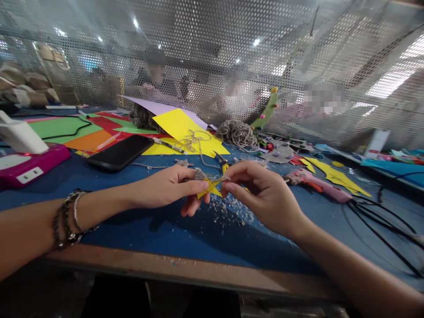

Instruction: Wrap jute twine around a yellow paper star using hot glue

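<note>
Both my hands meet over the blue table top (139,229). My left hand (168,185), with bracelets on its wrist, pinches a small yellow paper piece (212,189) wound with grey twine. My right hand (261,190) is closed on the other end of the same piece, fingers pinching the twine at its top. Bits of twine fluff (228,214) lie scattered on the table just under the hands.
A black phone (121,152) lies behind my left hand, a pink and white device (23,161) at far left. Coloured paper sheets (185,128), twine bundles (236,132), a pen and a pink glue gun (314,182) with black cables (380,221) lie around. Behind a perforated screen (212,53) sit other people.
</note>
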Tool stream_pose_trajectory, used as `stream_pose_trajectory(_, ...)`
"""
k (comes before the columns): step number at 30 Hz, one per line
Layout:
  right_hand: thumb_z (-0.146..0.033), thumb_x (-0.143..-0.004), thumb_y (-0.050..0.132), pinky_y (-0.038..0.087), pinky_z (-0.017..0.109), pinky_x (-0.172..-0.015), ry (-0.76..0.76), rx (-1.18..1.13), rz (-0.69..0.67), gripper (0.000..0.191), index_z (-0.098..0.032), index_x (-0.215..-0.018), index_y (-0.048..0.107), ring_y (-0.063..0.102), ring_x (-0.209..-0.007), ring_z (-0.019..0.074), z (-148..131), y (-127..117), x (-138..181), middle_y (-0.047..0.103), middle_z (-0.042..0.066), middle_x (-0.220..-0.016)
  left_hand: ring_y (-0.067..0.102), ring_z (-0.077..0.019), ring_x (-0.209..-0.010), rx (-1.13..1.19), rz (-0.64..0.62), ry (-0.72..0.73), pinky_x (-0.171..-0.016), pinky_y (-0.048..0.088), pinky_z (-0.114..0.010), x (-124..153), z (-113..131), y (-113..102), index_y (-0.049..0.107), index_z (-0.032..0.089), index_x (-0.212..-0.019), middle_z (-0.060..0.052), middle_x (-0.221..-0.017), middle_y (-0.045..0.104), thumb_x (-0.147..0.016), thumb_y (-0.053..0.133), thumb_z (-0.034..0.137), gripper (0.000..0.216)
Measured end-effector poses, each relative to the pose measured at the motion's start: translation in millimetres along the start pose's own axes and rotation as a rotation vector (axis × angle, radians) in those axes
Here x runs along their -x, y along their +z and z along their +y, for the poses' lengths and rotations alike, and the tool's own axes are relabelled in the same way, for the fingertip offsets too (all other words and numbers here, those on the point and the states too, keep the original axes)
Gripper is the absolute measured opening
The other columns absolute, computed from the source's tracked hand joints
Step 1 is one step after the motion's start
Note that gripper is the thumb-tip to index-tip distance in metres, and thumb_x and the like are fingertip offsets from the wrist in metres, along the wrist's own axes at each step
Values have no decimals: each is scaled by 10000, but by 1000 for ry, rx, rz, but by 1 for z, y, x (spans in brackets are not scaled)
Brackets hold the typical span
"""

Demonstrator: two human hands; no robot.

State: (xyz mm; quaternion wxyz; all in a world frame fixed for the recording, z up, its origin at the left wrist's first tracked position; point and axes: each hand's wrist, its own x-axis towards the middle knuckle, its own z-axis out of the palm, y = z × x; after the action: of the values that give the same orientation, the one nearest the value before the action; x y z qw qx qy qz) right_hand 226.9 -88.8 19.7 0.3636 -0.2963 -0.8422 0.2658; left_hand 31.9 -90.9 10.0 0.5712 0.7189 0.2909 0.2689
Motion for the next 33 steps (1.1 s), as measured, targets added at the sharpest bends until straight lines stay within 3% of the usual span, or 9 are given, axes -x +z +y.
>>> stream_pose_trajectory(6,-146,-779,511,430,131,-495,-13,-111,82,39,-180,-797,503,542,-570,34,-5,1,3,549,-37,-641,473,-36,-428,58,-45,40,-466,382,-145,3,1,-1,523,132,-720,56,-514,538,-854,405,222,200)
stream_pose_trajectory(20,-133,-762,533,436,127,-495,-53,48,141,87,-178,-784,604,556,-538,31,-6,3,5,608,-46,-607,474,-27,-437,94,-116,-7,-469,396,-120,3,-2,2,538,141,-729,55,-527,551,-862,412,210,196)
stream_pose_trajectory(33,-190,-772,510,441,172,-480,-16,142,90,117,-180,-803,622,550,-532,65,-5,8,4,615,-22,-638,489,-22,-398,19,112,25,-430,391,-112,-1,-2,6,516,143,-692,70,-490,550,-854,407,230,214)
